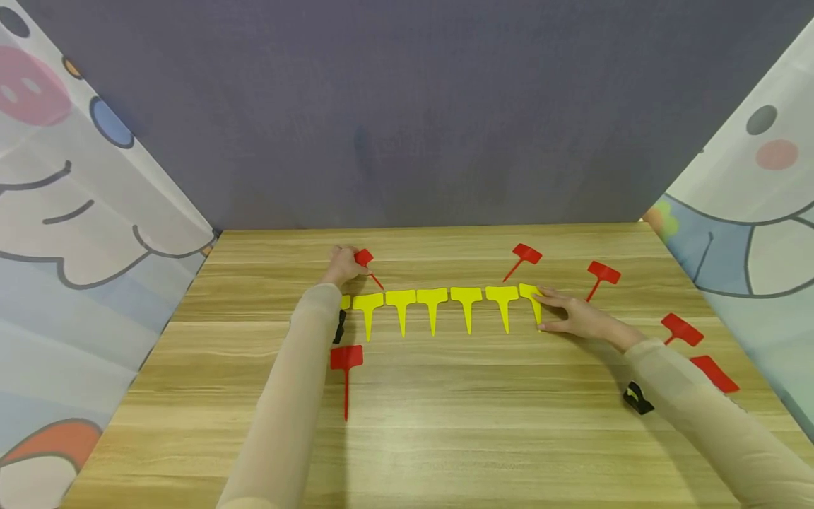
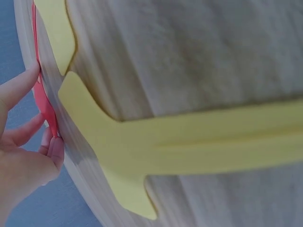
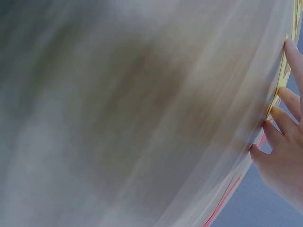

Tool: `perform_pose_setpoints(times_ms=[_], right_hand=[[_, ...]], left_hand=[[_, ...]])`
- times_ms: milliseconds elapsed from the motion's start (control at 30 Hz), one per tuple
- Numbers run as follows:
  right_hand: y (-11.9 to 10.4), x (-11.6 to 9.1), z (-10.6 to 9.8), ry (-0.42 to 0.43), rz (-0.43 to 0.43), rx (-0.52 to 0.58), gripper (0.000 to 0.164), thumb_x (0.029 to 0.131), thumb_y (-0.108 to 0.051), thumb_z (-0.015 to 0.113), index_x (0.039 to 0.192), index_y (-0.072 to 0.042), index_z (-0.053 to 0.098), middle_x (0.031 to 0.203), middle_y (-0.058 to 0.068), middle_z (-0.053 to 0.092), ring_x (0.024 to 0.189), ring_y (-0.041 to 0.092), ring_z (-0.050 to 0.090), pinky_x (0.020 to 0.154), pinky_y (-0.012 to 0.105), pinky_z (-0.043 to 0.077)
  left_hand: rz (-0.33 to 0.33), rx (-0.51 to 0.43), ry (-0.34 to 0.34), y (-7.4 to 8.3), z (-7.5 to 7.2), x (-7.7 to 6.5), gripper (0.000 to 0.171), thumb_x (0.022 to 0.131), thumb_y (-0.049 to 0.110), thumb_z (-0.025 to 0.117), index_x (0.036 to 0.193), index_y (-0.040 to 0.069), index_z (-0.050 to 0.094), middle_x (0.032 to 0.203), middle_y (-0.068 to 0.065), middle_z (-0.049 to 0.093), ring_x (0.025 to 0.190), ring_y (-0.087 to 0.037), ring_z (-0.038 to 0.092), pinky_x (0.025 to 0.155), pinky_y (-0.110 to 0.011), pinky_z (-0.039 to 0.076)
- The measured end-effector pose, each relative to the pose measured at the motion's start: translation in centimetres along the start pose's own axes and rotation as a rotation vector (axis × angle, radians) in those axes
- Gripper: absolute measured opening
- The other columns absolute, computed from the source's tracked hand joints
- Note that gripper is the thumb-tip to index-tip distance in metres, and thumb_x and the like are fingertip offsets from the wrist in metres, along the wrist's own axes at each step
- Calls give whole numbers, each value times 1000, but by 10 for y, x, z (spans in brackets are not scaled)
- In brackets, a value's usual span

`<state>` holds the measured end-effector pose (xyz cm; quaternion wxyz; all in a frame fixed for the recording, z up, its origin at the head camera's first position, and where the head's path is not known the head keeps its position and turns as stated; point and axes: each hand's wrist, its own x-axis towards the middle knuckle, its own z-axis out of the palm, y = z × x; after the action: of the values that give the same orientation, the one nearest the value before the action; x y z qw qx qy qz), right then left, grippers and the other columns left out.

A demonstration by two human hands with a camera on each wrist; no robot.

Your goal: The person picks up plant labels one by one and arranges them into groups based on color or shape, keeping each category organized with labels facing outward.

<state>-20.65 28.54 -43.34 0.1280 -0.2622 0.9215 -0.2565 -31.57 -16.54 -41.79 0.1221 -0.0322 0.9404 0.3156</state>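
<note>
My left hand [image 1: 344,265] is at the far side of the table, holding a red T-shaped plant label [image 1: 364,257] by its head. In the left wrist view its thumb and fingers [image 2: 34,124] meet the label's edges. A row of several yellow T-shaped plant labels [image 1: 432,296] lies across the table, stems towards me. At the row's right end my right hand [image 1: 575,316] touches the last yellow label [image 1: 529,290] with spread fingers, partly covering it. My left sleeve partly hides the row's left end. The right wrist view shows these fingers [image 3: 283,120] along the label's edge.
More red labels lie about: one below the row [image 1: 346,357], one behind it [image 1: 527,254], others at the right [image 1: 603,272]. A black clip-like piece [image 1: 638,399] lies near my right forearm, another dark piece [image 1: 340,327] by my left sleeve. A grey panel [image 1: 407,113] rises behind the table.
</note>
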Motion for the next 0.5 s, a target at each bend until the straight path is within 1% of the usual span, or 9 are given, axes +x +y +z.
perform_pose_setpoints(times_ms=[100,200,367,433,467,500], right_hand=[[0,0,0,-3,6,-7,72,79,-34,64,131,7,36,140,27,22,125,47,19,96,58,24],[0,0,0,-7,7,-7,72,79,-34,64,131,7,35,140,26,22,125,47,19,96,58,23],[-1,-1,-1,-6,8,-3,72,79,-33,64,131,7,35,140,27,22,125,47,19,96,59,23],[-1,-2,-1,-6,9,-1,72,79,-33,64,131,7,35,140,27,22,125,47,19,96,59,23],[-2,-2,-1,-7,10,-1,72,79,-33,64,131,7,36,140,27,22,125,47,19,96,59,23],[-2,-2,-1,-8,9,0,72,79,-33,64,131,7,36,140,27,22,125,47,19,96,59,23]], left_hand=[[-10,-18,18,0,0,-3,59,76,15,70,124,-5,44,125,-24,30,114,-35,26,94,-41,34],[-16,-47,36,0,0,-4,61,75,14,71,125,-2,42,126,-24,29,114,-35,27,94,-41,34],[5,-91,58,-1,2,-6,62,75,11,71,125,1,36,126,-25,26,112,-35,33,93,-40,38],[18,-93,63,-1,2,-5,63,75,10,70,125,0,35,125,-25,29,112,-34,37,92,-39,39],[10,-102,59,-2,3,-3,63,75,9,70,125,0,34,125,-24,31,112,-34,38,93,-38,40],[5,-105,55,-4,4,3,63,74,8,70,126,-1,34,125,-24,33,112,-34,40,92,-38,40]])
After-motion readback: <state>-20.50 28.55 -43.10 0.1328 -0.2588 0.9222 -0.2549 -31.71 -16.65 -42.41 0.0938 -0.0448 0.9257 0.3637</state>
